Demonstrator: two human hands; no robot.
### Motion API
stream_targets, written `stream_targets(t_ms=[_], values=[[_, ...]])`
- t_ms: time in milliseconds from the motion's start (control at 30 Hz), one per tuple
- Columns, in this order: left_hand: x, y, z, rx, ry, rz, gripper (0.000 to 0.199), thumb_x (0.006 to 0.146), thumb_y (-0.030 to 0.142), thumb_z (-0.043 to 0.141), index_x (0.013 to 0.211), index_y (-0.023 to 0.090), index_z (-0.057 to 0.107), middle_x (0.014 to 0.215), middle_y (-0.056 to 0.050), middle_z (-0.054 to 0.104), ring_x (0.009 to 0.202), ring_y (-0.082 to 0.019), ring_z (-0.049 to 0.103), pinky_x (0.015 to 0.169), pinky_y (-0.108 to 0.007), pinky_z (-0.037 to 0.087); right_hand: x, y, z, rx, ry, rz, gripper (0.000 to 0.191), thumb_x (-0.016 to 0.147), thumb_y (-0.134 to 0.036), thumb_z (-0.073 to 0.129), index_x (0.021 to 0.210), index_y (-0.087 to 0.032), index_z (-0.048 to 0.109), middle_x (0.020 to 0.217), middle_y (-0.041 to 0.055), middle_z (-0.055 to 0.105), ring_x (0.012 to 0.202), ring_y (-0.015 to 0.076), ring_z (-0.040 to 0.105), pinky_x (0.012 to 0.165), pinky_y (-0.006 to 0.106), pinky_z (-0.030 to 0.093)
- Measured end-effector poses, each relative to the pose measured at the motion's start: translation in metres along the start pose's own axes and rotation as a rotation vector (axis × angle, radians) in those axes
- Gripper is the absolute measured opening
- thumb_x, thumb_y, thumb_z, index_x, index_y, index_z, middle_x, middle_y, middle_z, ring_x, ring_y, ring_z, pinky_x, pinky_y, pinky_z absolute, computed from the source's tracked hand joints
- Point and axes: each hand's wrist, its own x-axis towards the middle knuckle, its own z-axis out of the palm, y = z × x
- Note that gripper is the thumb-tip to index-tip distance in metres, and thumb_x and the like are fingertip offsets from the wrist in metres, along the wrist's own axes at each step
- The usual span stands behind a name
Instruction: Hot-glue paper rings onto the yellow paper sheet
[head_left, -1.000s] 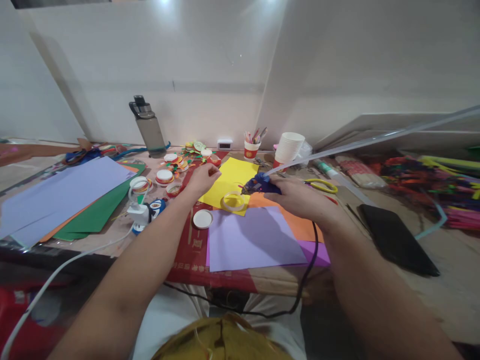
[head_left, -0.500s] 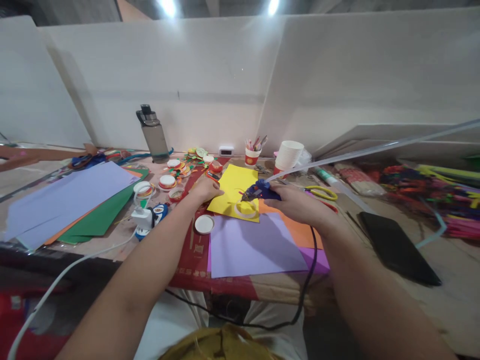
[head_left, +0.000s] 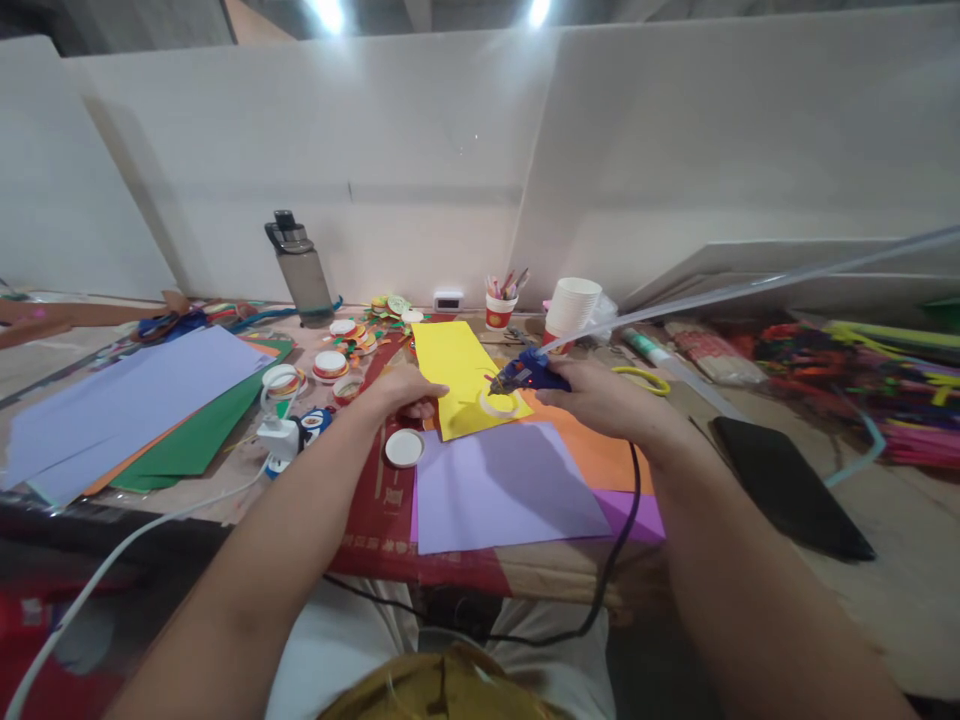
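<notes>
My right hand [head_left: 596,398] is wrapped round a blue glue gun [head_left: 532,370] with a long clear glue stick [head_left: 697,280] running out of its back. Its nozzle points down at a white ring [head_left: 499,403] lying on the near right part of a yellow paper sheet [head_left: 454,365]. Whether the nozzle touches the ring I cannot tell. My left hand [head_left: 405,390] pinches the sheet's left edge, thumb on top and the other fingers curled below. Under the yellow sheet lie purple paper [head_left: 502,490] and orange paper [head_left: 589,440]. A white round lid [head_left: 404,448] sits near my left wrist.
Left are stacked paper sheets [head_left: 142,390], a white plug [head_left: 279,437] and a water bottle [head_left: 300,270]. Behind stand a pencil cup [head_left: 499,310] and stacked paper cups [head_left: 574,305]. A phone [head_left: 791,485] lies right. The gun's black cord [head_left: 619,550] hangs over the table edge.
The yellow sheet has turned counterclockwise, its far end swinging left and its near right corner moving right and away. The white ring has shifted slightly right and away with it.
</notes>
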Motion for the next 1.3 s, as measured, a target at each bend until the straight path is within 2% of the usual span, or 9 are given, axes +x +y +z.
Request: stream_targets(t_ms=[100, 167, 233, 333, 433, 533, 733, 1067, 1300], values=[[-0.006, 0.011, -0.012, 0.283, -0.019, -0.009, 0.031, 0.078, 0.044, 0.068, 0.064, 0.017, 0.059, 0.054, -0.004, 0.063, 0.051, -0.018, 0.060, 0.052, -0.029, 0.045, 0.000, 0.001, 0.000, -0.055, -0.006, 0.004, 0.039, 0.091, -0.035, 0.050, 0.125, -0.022, 0.063, 0.129, 0.0072, 0.065, 0.115, 0.0272, 0.061, 0.096, 0.036, 0.047], [-0.009, 0.021, -0.015, 0.473, 0.073, 0.120, 0.037, 0.076, 0.051, 0.068, 0.062, 0.017, 0.060, 0.060, -0.005, 0.065, 0.064, -0.020, 0.064, 0.060, -0.028, 0.045, 0.000, 0.002, 0.001, -0.090, 0.001, 0.005, 0.040, 0.091, -0.034, 0.049, 0.127, -0.023, 0.062, 0.131, 0.0071, 0.064, 0.118, 0.0278, 0.060, 0.098, 0.037, 0.046], [-0.010, 0.031, -0.011, 0.465, 0.165, 0.313, 0.031, 0.071, 0.047, 0.073, 0.078, 0.018, 0.065, 0.083, -0.005, 0.071, 0.080, -0.020, 0.065, 0.068, -0.028, 0.047, 0.000, 0.004, 0.001, -0.119, 0.006, 0.021, 0.041, 0.091, -0.033, 0.049, 0.128, -0.022, 0.062, 0.130, 0.0079, 0.065, 0.117, 0.0281, 0.060, 0.100, 0.037, 0.045], [-0.007, 0.040, 0.004, 0.377, 0.044, 0.471, 0.051, 0.064, 0.043, 0.080, 0.105, 0.019, 0.062, 0.113, -0.006, 0.067, 0.099, -0.021, 0.063, 0.079, -0.029, 0.048, 0.001, 0.007, 0.000, -0.128, 0.001, 0.047, 0.041, 0.091, -0.034, 0.049, 0.127, -0.020, 0.063, 0.126, 0.0095, 0.067, 0.114, 0.0282, 0.062, 0.100, 0.037, 0.045], [-0.001, 0.043, 0.020, 0.282, -0.108, 0.542, 0.066, 0.061, 0.039, 0.082, 0.119, 0.020, 0.055, 0.127, -0.007, 0.060, 0.114, -0.023, 0.058, 0.089, -0.032, 0.049, 0.001, 0.010, 0.000, -0.114, 0.008, 0.036, 0.038, 0.091, -0.034, 0.050, 0.124, -0.022, 0.065, 0.124, 0.0083, 0.068, 0.112, 0.0270, 0.063, 0.097, 0.035, 0.046], [0.007, 0.043, 0.032, 0.221, -0.148, 0.566, 0.066, 0.061, 0.032, 0.082, 0.119, 0.019, 0.054, 0.128, -0.009, 0.060, 0.114, -0.024, 0.058, 0.092, -0.034, 0.048, 0.001, 0.012, -0.001, -0.134, 0.017, 0.045, 0.036, 0.090, -0.032, 0.051, 0.120, -0.020, 0.066, 0.123, 0.0094, 0.068, 0.111, 0.0275, 0.063, 0.095, 0.034, 0.046], [0.020, 0.033, 0.047, 0.219, -0.104, 0.584, 0.057, 0.061, 0.024, 0.081, 0.113, 0.019, 0.057, 0.120, -0.008, 0.065, 0.103, -0.021, 0.062, 0.088, -0.032, 0.049, 0.000, 0.008, -0.003, -0.164, 0.017, 0.111, 0.036, 0.089, -0.031, 0.052, 0.119, -0.017, 0.066, 0.121, 0.0108, 0.069, 0.110, 0.0270, 0.063, 0.094, 0.032, 0.046], [0.009, 0.035, 0.049, 0.215, -0.011, 0.540, 0.061, 0.059, 0.034, 0.084, 0.112, 0.020, 0.059, 0.118, -0.008, 0.066, 0.111, -0.024, 0.060, 0.091, -0.033, 0.048, 0.002, 0.009, 0.004, -0.102, 0.011, 0.034, 0.036, 0.090, -0.029, 0.052, 0.123, -0.018, 0.064, 0.126, 0.0103, 0.066, 0.115, 0.0269, 0.061, 0.099, 0.036, 0.044], [0.010, 0.031, 0.053, 0.152, 0.013, 0.506, 0.051, 0.060, 0.032, 0.083, 0.105, 0.019, 0.061, 0.110, -0.006, 0.068, 0.096, -0.020, 0.064, 0.082, -0.030, 0.051, 0.002, 0.000, -0.002, -0.124, -0.006, 0.026, 0.038, 0.091, -0.031, 0.050, 0.125, -0.019, 0.063, 0.129, 0.0098, 0.065, 0.117, 0.0266, 0.060, 0.101, 0.037, 0.043]])
